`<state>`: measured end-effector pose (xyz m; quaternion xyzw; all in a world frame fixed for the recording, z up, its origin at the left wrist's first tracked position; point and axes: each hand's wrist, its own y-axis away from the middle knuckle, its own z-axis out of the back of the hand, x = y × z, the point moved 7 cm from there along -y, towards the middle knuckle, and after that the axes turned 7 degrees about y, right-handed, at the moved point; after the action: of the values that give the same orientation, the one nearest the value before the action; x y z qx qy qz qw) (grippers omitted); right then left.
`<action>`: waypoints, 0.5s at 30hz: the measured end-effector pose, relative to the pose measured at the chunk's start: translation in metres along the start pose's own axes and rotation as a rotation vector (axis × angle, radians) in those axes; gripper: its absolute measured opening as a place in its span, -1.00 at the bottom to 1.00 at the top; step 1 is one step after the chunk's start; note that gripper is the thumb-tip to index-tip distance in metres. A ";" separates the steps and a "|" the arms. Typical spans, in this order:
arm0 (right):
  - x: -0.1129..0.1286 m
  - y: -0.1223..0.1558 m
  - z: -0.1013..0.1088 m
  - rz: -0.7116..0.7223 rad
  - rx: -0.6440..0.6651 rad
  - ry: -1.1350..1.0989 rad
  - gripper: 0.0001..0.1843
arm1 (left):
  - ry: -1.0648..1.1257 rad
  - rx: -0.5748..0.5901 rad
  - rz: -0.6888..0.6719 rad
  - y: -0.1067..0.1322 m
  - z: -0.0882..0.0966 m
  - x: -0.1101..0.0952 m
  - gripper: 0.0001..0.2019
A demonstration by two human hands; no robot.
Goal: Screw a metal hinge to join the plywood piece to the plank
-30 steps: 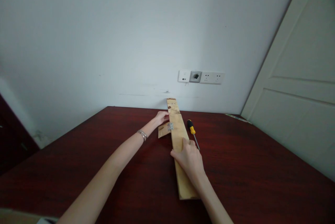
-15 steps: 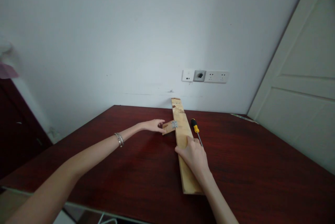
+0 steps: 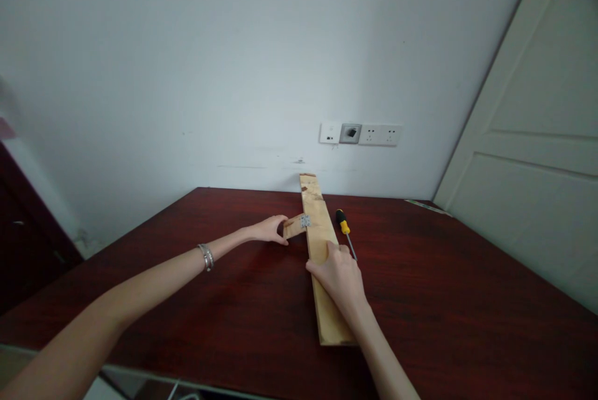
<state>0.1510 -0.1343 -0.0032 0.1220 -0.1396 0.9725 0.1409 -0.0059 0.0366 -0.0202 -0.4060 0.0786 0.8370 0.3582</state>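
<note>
A long wooden board [image 3: 322, 225] lies lengthwise on the dark red table [image 3: 243, 319], its far end close to the wall. A metal hinge [image 3: 305, 221] joins its left edge to a short wooden piece [image 3: 293, 227]. My left hand [image 3: 271, 229] grips the outer end of that short piece between thumb and fingers. Across the nearer half of the board, my right hand [image 3: 341, 275] is closed, thumb on the left edge and fingers over the right. Just right of the board lies a screwdriver [image 3: 343, 223] with a black and yellow handle, its shaft pointing towards me.
Wall sockets [image 3: 380, 134] and a grey switch plate [image 3: 350, 133] sit on the white wall behind the table. A pale panelled door [image 3: 527, 138] stands at the right. A thin flat strip [image 3: 427, 207] lies at the table's back right edge.
The whole view has shifted slightly, so everything appears a little further left. My left fingers have closed in on the end of the short wooden piece. My right hand keeps its hold.
</note>
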 end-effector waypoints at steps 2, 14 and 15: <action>0.000 0.000 0.000 0.002 0.007 0.000 -0.54 | -0.010 0.039 0.017 -0.003 0.005 0.002 -0.40; -0.004 -0.001 -0.004 -0.004 0.001 0.001 -0.57 | 0.182 0.039 -0.143 -0.039 0.049 -0.065 -0.61; -0.003 -0.001 -0.004 -0.005 -0.005 0.002 -0.56 | 0.284 -0.018 -0.113 -0.044 0.050 -0.070 -0.63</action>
<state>0.1539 -0.1325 -0.0075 0.1211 -0.1416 0.9719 0.1436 0.0209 0.0522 0.0706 -0.5274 0.0980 0.7503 0.3864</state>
